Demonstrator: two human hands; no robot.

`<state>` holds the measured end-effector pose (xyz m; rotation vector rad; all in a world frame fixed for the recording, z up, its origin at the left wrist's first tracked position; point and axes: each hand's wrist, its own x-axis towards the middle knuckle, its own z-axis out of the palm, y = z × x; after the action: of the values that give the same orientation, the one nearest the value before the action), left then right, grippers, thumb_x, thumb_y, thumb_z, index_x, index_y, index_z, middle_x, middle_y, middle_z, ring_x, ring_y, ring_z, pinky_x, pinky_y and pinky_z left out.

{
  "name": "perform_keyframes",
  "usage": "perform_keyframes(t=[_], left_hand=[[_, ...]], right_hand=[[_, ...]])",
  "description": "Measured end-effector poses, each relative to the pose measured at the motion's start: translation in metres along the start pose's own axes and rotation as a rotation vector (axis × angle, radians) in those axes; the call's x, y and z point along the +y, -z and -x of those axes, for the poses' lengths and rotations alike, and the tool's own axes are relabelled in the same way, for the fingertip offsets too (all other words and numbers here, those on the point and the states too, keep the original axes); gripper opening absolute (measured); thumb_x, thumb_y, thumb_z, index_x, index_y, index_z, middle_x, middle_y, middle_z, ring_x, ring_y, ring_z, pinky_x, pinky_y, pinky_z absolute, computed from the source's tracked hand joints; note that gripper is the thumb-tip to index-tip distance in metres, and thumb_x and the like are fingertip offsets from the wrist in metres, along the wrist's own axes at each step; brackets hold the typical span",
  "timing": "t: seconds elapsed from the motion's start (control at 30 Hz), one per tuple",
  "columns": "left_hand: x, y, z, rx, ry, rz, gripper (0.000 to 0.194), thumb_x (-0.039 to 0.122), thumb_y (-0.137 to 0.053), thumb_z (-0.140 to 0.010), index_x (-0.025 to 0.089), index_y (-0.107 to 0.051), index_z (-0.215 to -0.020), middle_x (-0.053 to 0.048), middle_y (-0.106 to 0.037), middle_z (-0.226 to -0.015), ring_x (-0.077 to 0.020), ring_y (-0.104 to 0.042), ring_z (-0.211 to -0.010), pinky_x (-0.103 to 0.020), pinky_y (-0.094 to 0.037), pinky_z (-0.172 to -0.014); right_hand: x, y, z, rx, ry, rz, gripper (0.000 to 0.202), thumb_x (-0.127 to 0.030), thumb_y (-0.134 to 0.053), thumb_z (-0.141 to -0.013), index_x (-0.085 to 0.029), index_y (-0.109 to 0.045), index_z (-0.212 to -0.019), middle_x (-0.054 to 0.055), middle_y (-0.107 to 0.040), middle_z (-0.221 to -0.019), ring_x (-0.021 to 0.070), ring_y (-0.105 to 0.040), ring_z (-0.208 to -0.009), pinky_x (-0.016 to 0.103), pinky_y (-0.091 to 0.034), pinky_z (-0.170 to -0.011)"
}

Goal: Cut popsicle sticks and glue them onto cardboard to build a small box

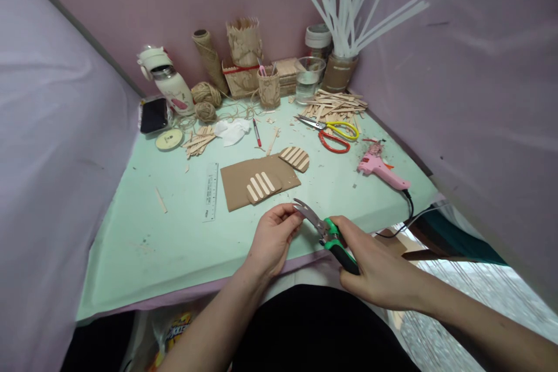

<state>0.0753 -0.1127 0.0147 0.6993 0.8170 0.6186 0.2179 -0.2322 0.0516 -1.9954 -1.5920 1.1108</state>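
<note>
green-handled shears (pixel 326 235) grasped in right hand (pixel 374 267), long axis diagonal, blades (pixel 310 216) forward-left, left hand (pixel 274 235) pinched, contents unclear

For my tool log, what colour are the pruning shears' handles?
The pruning shears have green and black handles, best seen in the head view.

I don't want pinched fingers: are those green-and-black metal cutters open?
Slightly open: the cutters' curved blade tips show a gap between them.

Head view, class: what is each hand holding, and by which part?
The right hand holds the pruning shears by their green-and-black handles. The left hand is pinched near the blades; whether it holds anything cannot be told.
</note>
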Motion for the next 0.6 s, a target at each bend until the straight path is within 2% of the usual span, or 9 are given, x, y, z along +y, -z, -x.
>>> perform_keyframes(t=[0.33, 0.6], left_hand=[[-0.0037, 0.0009, 0.0021, -0.024, 0.029, 0.041, 0.024, 0.025, -0.086, -0.059, 0.012, -0.072, -0.075, -0.002, -0.067, -0.074, -0.0088, -0.054, -0.067, -0.022, -0.041, -0.067], [-0.0062, -0.0018, 0.0034, -0.001, 0.021, 0.033, 0.024, 0.025, -0.085, -0.059, 0.013, -0.071, -0.074, -0.002, -0.066, -0.073, -0.0087, -0.052, -0.065, -0.023, -0.039, -0.065]], right_hand=[[0.0030, -0.0022, 0.0046, 0.004, 0.026, -0.044, 0.042, -0.012, -0.052, -0.071, -0.021, -0.044, -0.111, 0.005, -0.059, -0.100, 0.0220, -0.059, -0.088, 0.034, -0.045, -0.075], [0.0006, -0.0020, 0.0064, -0.013, -0.026, -0.040, 0.038, -0.014, -0.053, -0.071, -0.023, -0.044, -0.106, 0.004, -0.058, -0.097, 0.0223, -0.059, -0.089, 0.034, -0.046, -0.076]])
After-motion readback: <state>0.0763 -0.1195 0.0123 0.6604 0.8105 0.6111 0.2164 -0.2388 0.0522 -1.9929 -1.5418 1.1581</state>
